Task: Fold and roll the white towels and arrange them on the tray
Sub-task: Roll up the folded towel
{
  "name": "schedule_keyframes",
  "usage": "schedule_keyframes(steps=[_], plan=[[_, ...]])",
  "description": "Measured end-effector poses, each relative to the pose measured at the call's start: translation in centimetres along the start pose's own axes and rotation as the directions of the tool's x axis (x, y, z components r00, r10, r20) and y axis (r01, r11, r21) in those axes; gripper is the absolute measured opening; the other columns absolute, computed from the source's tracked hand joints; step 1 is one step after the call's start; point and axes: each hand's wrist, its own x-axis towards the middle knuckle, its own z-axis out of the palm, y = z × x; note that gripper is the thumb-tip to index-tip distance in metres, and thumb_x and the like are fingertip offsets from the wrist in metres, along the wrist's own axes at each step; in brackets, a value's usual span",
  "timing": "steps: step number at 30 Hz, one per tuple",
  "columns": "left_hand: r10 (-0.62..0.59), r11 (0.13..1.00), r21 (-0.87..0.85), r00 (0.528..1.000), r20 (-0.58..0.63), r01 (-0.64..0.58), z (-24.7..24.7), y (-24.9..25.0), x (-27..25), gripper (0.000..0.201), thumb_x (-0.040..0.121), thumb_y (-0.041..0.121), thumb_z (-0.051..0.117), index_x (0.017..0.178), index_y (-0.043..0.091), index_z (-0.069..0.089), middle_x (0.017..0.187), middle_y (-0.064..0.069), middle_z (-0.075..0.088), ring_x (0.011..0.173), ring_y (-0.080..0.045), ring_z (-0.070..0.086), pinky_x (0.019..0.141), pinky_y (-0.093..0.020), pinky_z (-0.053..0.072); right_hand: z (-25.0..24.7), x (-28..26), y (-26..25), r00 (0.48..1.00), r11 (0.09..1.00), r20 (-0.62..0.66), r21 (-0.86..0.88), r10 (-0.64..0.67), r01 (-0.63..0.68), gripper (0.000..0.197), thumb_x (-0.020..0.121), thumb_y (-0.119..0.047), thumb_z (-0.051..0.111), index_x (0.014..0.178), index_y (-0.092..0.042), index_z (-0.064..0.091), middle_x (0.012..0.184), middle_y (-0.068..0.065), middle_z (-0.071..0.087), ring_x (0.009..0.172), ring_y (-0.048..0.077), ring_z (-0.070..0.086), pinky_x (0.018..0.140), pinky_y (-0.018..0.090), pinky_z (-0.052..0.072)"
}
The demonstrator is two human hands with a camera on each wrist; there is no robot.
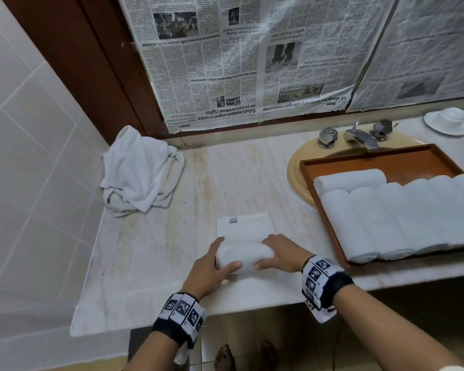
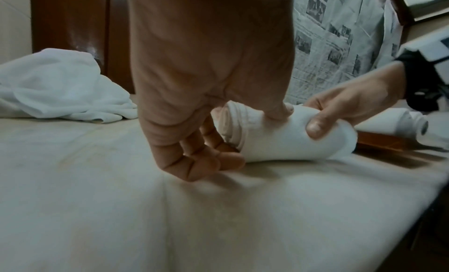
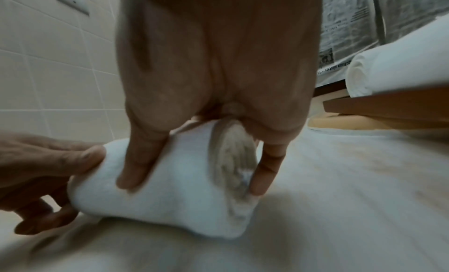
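Note:
A white towel (image 1: 245, 227) lies on the marble counter (image 1: 156, 250), its near part wound into a roll (image 1: 244, 257) and its far part still flat with a grey label. My left hand (image 1: 220, 259) grips the roll's left end (image 2: 279, 141), thumb on the near side. My right hand (image 1: 272, 253) grips the right end (image 3: 170, 209), thumb and fingers curled over it. The brown tray (image 1: 381, 156) sits across the sink at the right and holds several rolled white towels (image 1: 399, 215). A heap of unfolded white towels (image 1: 140, 170) lies at the back left.
Under the tray is a tan sink (image 1: 298, 167) with a chrome faucet (image 1: 359, 136). An upturned white cup on a saucer (image 1: 450, 120) stands at the back right. Newspaper (image 1: 252, 62) covers the wall behind. A tiled wall (image 1: 24, 156) bounds the left side.

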Motion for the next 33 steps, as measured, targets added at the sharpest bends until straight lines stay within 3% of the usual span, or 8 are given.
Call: schedule_keyframes(steps=[6, 10, 13, 17, 20, 25, 29, 33], plan=[[-0.115, 0.992, 0.058, 0.993, -0.014, 0.116, -0.7, 0.6, 0.5, 0.065, 0.078, 0.079, 0.056, 0.121, 0.030, 0.057, 0.102, 0.008, 0.065, 0.089, -0.005, 0.060, 0.068, -0.017, 0.043, -0.8, 1.1, 0.3, 0.988, 0.988, 0.155, 0.150, 0.020, -0.043, 0.064, 0.066, -0.079, 0.064, 0.102, -0.026, 0.066, 0.104, -0.004, 0.066, 0.096, 0.016, 0.062, 0.089, 0.035, 0.050], [-0.183, 0.976, 0.119, 0.983, -0.009, 0.182, -0.9, 0.9, 1.7, 0.071, 0.081, 0.084, 0.043, 0.109, 0.023, 0.064, 0.107, 0.002, 0.068, 0.096, -0.016, 0.062, 0.079, -0.028, 0.046, 0.4, -0.2, 0.1, 0.984, 0.997, -0.165, -0.021, 0.063, -0.068, 0.077, 0.081, -0.079, 0.044, 0.128, -0.018, 0.050, 0.126, -0.001, 0.047, 0.114, 0.020, 0.048, 0.094, 0.037, 0.044], [-0.229, 0.959, 0.165, 0.973, -0.027, 0.230, -0.8, 1.4, 2.8, 0.075, 0.087, 0.081, 0.036, 0.103, 0.014, 0.066, 0.103, -0.006, 0.067, 0.094, -0.023, 0.060, 0.081, -0.033, 0.046, 1.9, -1.2, -0.3, 0.950, 0.947, -0.302, -0.320, -0.081, -0.021, 0.080, 0.081, -0.076, 0.041, 0.135, -0.017, 0.042, 0.130, 0.003, 0.044, 0.114, 0.025, 0.047, 0.090, 0.040, 0.044], [-0.248, 0.961, 0.088, 0.960, -0.131, 0.261, 0.1, 1.2, 2.7, 0.074, 0.090, 0.075, 0.038, 0.122, 0.010, 0.054, 0.118, -0.009, 0.058, 0.104, -0.025, 0.057, 0.093, -0.038, 0.046, 1.5, -0.3, -0.4, 0.985, 0.964, -0.172, -0.264, -0.026, -0.020, 0.076, 0.082, -0.067, 0.059, 0.141, -0.023, 0.039, 0.133, -0.001, 0.043, 0.119, 0.021, 0.042, 0.090, 0.037, 0.045], [-0.053, 0.997, 0.047, 0.984, -0.170, 0.061, 0.5, 0.9, 1.8, 0.074, 0.088, 0.070, 0.051, 0.148, 0.031, 0.031, 0.139, -0.002, 0.036, 0.119, -0.023, 0.051, 0.101, -0.039, 0.044, -0.7, 1.2, -1.0, 1.000, 0.992, -0.011, -0.122, 0.015, -0.016, 0.065, 0.079, -0.060, 0.069, 0.129, -0.021, 0.053, 0.122, 0.000, 0.049, 0.115, 0.021, 0.045, 0.089, 0.036, 0.042], [0.094, 0.968, 0.239, 0.992, -0.085, -0.072, 0.5, -0.3, 2.2, 0.085, 0.069, 0.078, 0.065, 0.142, 0.043, 0.041, 0.144, 0.006, 0.034, 0.124, -0.019, 0.048, 0.102, -0.041, 0.046, -2.9, 2.8, -1.1, 0.992, 0.998, 0.116, 0.030, 0.052, -0.056, 0.050, 0.074, -0.057, 0.077, 0.101, -0.017, 0.064, 0.106, -0.001, 0.063, 0.100, 0.020, 0.057, 0.083, 0.032, 0.044], [0.080, 0.988, 0.143, 0.992, -0.097, -0.066, -0.4, -0.6, 3.2, 0.072, 0.072, 0.069, 0.073, 0.134, 0.037, 0.054, 0.128, 0.005, 0.052, 0.116, -0.016, 0.053, 0.098, -0.030, 0.042, -1.4, 1.9, 0.0, 0.990, 0.994, -0.124, 0.090, 0.069, -0.058, 0.080, 0.074, -0.065, 0.072, 0.137, -0.023, 0.046, 0.131, -0.005, 0.043, 0.119, 0.018, 0.047, 0.097, 0.034, 0.044], [0.024, 0.991, 0.133, 0.992, -0.122, -0.007, -1.0, 0.0, 4.6, 0.070, 0.068, 0.082, 0.062, 0.121, 0.038, 0.062, 0.109, 0.005, 0.060, 0.102, -0.015, 0.059, 0.084, -0.027, 0.043, 0.4, 0.9, 0.7, 0.929, 0.999, -0.367, -0.015, -0.054, 0.052, 0.077, 0.083, -0.062, 0.064, 0.144, -0.027, 0.035, 0.145, -0.009, 0.029, 0.126, 0.017, 0.037, 0.096, 0.036, 0.046]])
